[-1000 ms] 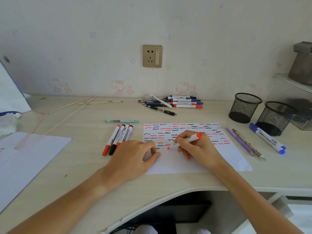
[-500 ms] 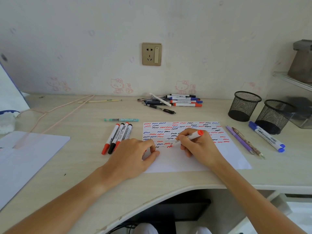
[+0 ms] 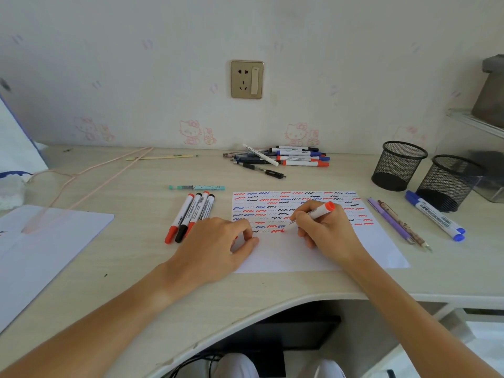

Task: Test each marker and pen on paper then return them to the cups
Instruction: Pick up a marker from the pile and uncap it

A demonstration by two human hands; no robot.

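Mesh cups (image 3: pixel 399 166) holding nothing visible; hands: right (image 3: pixel 328 231) gripping red marker (image 3: pixel 313 214), left (image 3: pixel 215 248) loosely curled on paper (image 3: pixel 313 255)

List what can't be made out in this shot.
- Head view: print on the marker barrel is too small, and the right hand covers much of it.
- Paper under both hands: any squiggles there are covered.
- Left hand: whether it hides the cap.
- Mesh cups: insides dark.
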